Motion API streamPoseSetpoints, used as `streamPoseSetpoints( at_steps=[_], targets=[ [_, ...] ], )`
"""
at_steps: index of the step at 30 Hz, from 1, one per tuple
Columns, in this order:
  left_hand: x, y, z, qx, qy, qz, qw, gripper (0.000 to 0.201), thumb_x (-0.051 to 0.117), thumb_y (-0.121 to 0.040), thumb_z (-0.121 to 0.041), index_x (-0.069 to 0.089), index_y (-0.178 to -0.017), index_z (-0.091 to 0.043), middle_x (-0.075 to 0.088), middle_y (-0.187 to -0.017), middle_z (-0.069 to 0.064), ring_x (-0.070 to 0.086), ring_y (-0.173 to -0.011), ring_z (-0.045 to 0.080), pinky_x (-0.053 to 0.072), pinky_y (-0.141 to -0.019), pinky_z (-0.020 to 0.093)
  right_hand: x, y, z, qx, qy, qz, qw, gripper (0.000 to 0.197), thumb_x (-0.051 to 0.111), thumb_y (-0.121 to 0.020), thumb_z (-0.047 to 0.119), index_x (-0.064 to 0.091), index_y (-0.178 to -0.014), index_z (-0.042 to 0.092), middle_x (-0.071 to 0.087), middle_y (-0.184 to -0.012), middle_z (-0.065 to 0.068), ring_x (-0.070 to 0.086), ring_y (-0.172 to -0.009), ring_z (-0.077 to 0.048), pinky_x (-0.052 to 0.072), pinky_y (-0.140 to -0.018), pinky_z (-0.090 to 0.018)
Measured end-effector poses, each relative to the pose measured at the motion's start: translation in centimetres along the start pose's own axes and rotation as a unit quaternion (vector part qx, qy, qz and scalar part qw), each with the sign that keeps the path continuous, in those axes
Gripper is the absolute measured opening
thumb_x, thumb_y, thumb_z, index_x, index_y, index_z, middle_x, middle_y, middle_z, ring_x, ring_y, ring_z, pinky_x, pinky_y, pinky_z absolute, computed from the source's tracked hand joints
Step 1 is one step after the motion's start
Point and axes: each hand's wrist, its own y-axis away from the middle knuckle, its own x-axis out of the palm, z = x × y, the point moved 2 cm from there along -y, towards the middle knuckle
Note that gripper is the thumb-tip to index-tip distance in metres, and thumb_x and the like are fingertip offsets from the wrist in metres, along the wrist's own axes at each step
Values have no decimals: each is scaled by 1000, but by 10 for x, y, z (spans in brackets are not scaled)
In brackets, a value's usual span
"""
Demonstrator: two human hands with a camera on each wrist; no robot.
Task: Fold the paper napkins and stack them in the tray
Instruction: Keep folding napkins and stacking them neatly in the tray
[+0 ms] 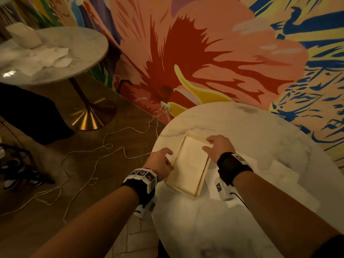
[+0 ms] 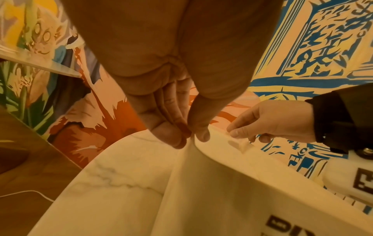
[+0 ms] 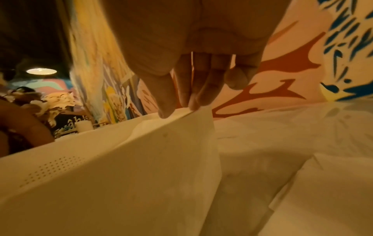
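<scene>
Napkins: I see a folded napkin (image 1: 193,155) lying flat inside the tray (image 1: 201,180), filling most of its floor — more loose, unfolded napkins (image 1: 275,175) lie on the table to the right of the tray, under my right forearm.
Near table: the round marble table (image 1: 251,220) carries the tray close to its left edge; its top is pale with grey veins.
Mural wall: a painted wall (image 1: 204,53) with a large orange-red flower and blue-yellow patterns stands behind the table.
Far table: a second marble table (image 1: 81,45) at upper left holds a heap of crumpled white paper (image 1: 46,56).
Tray: cream, rectangular, shallow-walled, set at a slant on the near table.
Left hand: my left hand (image 1: 161,162) is clamped on the tray's left wall — in the left wrist view thumb and fingers (image 2: 171,135) pinch the thin rim between them.
Right hand: my right hand (image 1: 219,146) is at the tray's far right corner; the right wrist view shows thumb and fingertips (image 3: 167,110) closed on that rim corner.
Cables: white cords (image 1: 115,146) trail over the wooden floor from a wall socket (image 1: 165,107).
</scene>
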Motion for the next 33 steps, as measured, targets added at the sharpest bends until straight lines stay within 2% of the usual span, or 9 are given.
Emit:
streamPoseSetpoints(
  at_steps=[3, 7, 11, 14, 17, 21, 24, 28, 33],
  targets=[
    [0, 0, 0, 1, -9, -3, 1000, 44, 73, -87, -12, 57, -124, -28, 65, -90, -8, 59, -80, 4, 49, -74, 27, 0, 4, 8, -55, 47, -12, 997, 40, 67, -90, 31, 60, -128, 19, 52, -130, -5, 52, -117, -24, 44, -100, -33],
    [1, 0, -1, -3, -11, -3, 1000, 43, 72, -88, -12, 57, -125, -29, 65, -91, -9, 59, -81, 3, 47, -74, 26, 23, 12, 22, -158, 160, 68, 972, 51, 57, -95, 38, 46, -142, 23, 41, -148, -3, 38, -132, -24, 32, -112, -35],
    [2, 1, -1, 1, -20, -3, 1000, 42, 72, -89, -15, 56, -125, -28, 66, -93, -9, 61, -83, 6, 49, -74, 26, 40, 16, 27, -158, 228, 134, 951, 57, 49, -98, 42, 32, -150, 25, 29, -157, -2, 32, -140, -25, 29, -115, -41],
    [-1, 1, -2, 10, -44, 0, 999, 44, 72, -88, -22, 54, -128, -29, 62, -102, -9, 60, -89, 10, 52, -80, 28, 39, 17, 27, -162, 222, 138, 952, 56, 47, -99, 41, 32, -150, 24, 28, -158, -3, 32, -141, -24, 27, -116, -39],
    [-6, -4, -5, 38, -72, -23, 996, 50, 73, -85, -38, 51, -129, -33, 49, -117, -7, 50, -99, 11, 47, -90, 28, 26, 19, 25, -166, 102, 79, 978, 46, 50, -98, 37, 47, -141, 22, 43, -148, -3, 41, -133, -21, 31, -113, -34],
    [-7, -10, -28, 120, -63, -84, 987, 46, 70, -86, -39, 53, -128, -31, 46, -117, -6, 48, -100, 9, 43, -92, 27, -8, 27, -4, -47, -145, -72, 986, 22, 59, -95, 24, 67, -115, 18, 63, -112, -1, 59, -98, -15, 43, -85, -20],
    [6, -10, -60, 197, -43, -92, 975, 39, 67, -88, -31, 55, -125, -28, 48, -113, -7, 47, -92, 7, 41, -87, 22, -25, 37, -52, 82, -191, -110, 972, 16, 58, -95, 22, 69, -104, 15, 65, -96, 1, 59, -87, -16, 38, -71, -8],
    [43, -3, -97, 261, -18, -29, 965, 35, 62, -91, -24, 56, -126, -27, 51, -110, -7, 53, -80, 7, 44, -78, 23, -25, 62, -120, 215, -140, -84, 963, 24, 53, -96, 26, 70, -101, 10, 71, -103, -10, 62, -102, -30, 45, -87, -29],
    [96, 13, -116, 245, -6, 51, 968, 35, 59, -92, -16, 57, -127, -23, 58, -116, -3, 59, -87, 13, 50, -83, 25, 7, 89, -159, 266, -139, 18, 954, 30, 63, -92, 35, 66, -114, 15, 68, -117, -6, 62, -107, -27, 46, -99, -30]
  ],
)
